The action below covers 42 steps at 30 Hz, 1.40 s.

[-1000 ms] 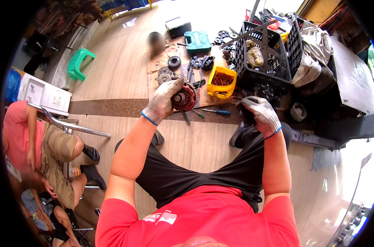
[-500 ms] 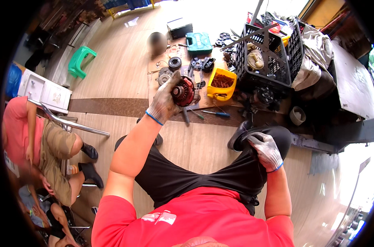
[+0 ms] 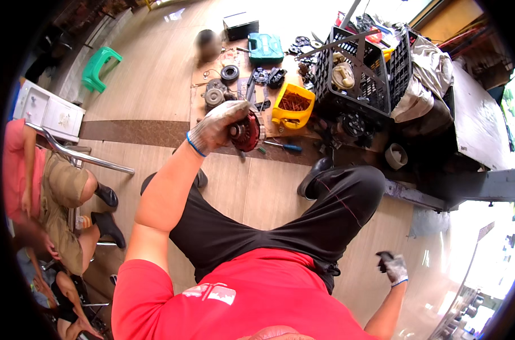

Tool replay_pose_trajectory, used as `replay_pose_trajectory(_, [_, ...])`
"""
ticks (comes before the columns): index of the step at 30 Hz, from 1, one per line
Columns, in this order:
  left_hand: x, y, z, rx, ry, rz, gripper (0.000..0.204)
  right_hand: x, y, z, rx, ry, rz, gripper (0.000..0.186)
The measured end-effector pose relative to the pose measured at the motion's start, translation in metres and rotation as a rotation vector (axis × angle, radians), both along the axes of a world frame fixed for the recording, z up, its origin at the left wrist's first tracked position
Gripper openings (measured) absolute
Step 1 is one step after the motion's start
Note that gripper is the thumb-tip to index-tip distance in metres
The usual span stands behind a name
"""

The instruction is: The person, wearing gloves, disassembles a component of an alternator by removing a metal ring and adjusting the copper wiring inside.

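Observation:
My left hand (image 3: 219,126), in a grey-white work glove with a blue cuff, is closed round a round alternator part (image 3: 247,131). The part has reddish-brown windings around a dark toothed centre, and it hangs over the near edge of the cardboard work area. My right hand (image 3: 394,268), gloved too, is out to the right of my knee, low and away from the parts. Its fingertips look black and motion blurs them, so whether they hold anything is unclear. Beyond my left hand lie a round metal housing (image 3: 215,97) and a black ring-shaped pulley (image 3: 229,72).
A yellow container (image 3: 294,106) of copper-coloured scraps stands near a blue-handled screwdriver (image 3: 291,147). Behind are a teal case (image 3: 265,49) and a black box (image 3: 240,26). Black crates (image 3: 355,85) and a white tub (image 3: 395,156) stand right. Seated people (image 3: 70,175) and a green stool (image 3: 98,70) are left.
My right hand has left my right knee and swung out to the right and back. My left hand still holds the alternator part, slightly turned; the whole view has shifted a little.

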State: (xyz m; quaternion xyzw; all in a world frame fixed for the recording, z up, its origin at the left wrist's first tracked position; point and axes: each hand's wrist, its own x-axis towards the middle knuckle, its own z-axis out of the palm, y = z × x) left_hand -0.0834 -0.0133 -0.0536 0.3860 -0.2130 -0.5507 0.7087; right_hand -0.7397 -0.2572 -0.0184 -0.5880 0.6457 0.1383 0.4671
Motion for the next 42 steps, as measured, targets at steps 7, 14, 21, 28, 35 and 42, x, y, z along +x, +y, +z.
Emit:
replay_pose_trajectory(7, [-0.024,-0.012,0.036,0.168,-0.587,-0.312,0.043,0.122,0.029,0.069,-0.783,-0.204,0.485,0.062])
replay_pose_trajectory(14, [-0.041,-0.029,0.058,0.240,-0.622,-0.406,0.048,0.356,0.079,0.062,-0.615,-0.791,0.833,0.067])
replay_pose_trajectory(21, [-0.030,-0.016,0.061,0.307,-0.572,-0.432,0.049,0.412,0.083,0.019,-0.230,-0.866,0.805,0.034])
replay_pose_trajectory(28, [-0.033,-0.013,0.055,0.353,-0.641,-0.557,0.057,0.411,0.076,0.038,-0.371,-0.804,0.779,0.021])
replay_pose_trajectory(35, [-0.037,-0.017,0.063,0.312,-0.577,-0.551,0.051,0.404,0.078,0.038,-0.552,-0.852,0.744,0.019])
replay_pose_trajectory(42, [-0.045,-0.022,0.063,0.122,-0.703,-0.476,0.052,0.391,0.082,0.049,-0.630,-0.895,0.731,0.019])
